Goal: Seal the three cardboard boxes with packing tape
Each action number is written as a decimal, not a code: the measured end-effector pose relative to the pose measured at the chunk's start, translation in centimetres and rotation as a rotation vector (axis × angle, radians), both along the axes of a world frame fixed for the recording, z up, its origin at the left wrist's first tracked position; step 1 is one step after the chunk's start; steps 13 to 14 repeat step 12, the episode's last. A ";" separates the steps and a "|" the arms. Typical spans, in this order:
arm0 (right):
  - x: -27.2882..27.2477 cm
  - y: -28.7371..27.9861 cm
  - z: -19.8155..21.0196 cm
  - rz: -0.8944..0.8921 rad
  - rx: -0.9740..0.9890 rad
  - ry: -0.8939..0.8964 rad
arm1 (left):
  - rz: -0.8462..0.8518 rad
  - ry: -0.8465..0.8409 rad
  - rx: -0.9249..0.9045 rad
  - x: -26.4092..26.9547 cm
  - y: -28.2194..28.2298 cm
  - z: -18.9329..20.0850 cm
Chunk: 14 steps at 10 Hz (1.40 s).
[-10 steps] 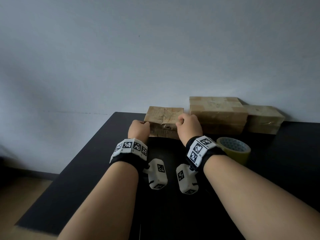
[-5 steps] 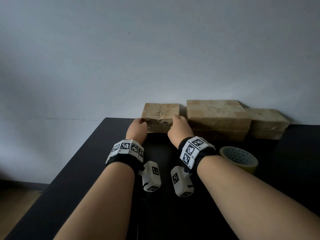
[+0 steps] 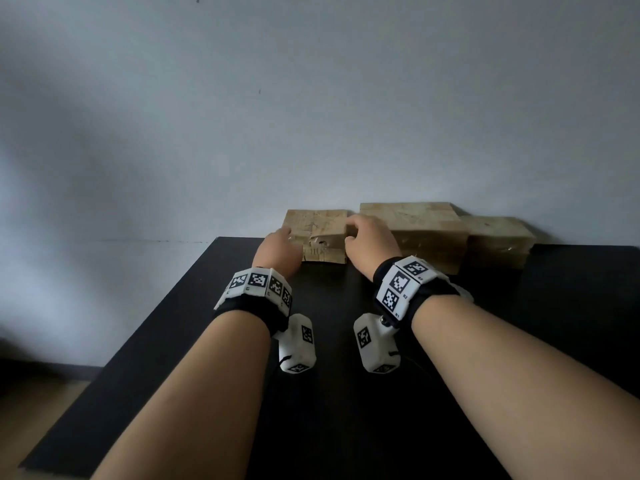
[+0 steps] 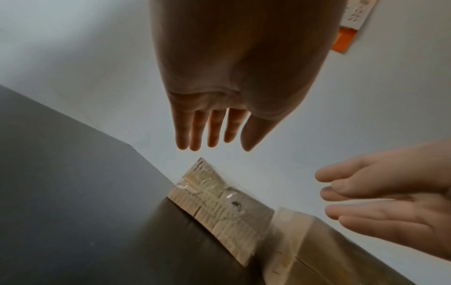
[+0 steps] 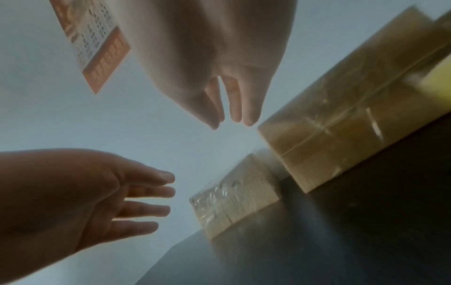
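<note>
Three taped cardboard boxes stand in a row against the wall at the back of the black table (image 3: pixel 571 306): a small left box (image 3: pixel 317 225), a larger middle box (image 3: pixel 415 226) and a right box (image 3: pixel 495 237). My left hand (image 3: pixel 277 249) and right hand (image 3: pixel 367 237) flank the small box. In the wrist views both hands are empty with straight fingers, left hand (image 4: pixel 209 131) and right hand (image 5: pixel 229 104), a little short of the small box (image 4: pixel 219 204) (image 5: pixel 234 196). A blurred yellow tape roll (image 5: pixel 437 79) shows at the right edge; my right wrist hides it in the head view.
The table's left edge (image 3: pixel 149 320) runs diagonally towards me, with floor below it. A white and orange calendar (image 4: pixel 344 36) hangs on the wall above the boxes. Dark tabletop lies between my forearms and the boxes.
The small box has slid back to the wall, in line with the middle box. Both hands gripped its ends before and now have let go and opened.
</note>
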State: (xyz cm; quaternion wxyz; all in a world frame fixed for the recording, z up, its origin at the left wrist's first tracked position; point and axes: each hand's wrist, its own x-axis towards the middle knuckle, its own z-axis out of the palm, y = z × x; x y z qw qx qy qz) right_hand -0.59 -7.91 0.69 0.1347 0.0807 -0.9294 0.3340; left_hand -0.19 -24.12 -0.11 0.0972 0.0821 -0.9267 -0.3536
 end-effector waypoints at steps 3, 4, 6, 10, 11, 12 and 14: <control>5.9 9.2 0.0 -0.056 0.197 -0.201 | -0.095 -0.002 -0.054 5.2 6.3 0.3; 7.7 11.6 -0.4 -0.005 0.357 -0.337 | -0.137 0.022 -0.065 6.5 8.6 -0.1; 9.3 14.5 -1.9 -0.006 0.410 -0.320 | -0.209 -0.009 -0.116 8.0 11.8 -1.1; 8.2 18.4 -2.7 -0.285 0.385 -0.389 | -0.259 -0.082 -0.298 7.7 14.9 -2.0; 7.8 18.6 -3.3 -0.276 0.369 -0.422 | -0.272 -0.104 -0.343 7.6 15.4 -2.3; 8.2 18.3 -2.7 -0.232 0.343 -0.338 | -0.268 -0.109 -0.375 7.7 15.7 -1.8; 8.2 18.3 -2.7 -0.232 0.343 -0.338 | -0.268 -0.109 -0.375 7.7 15.7 -1.8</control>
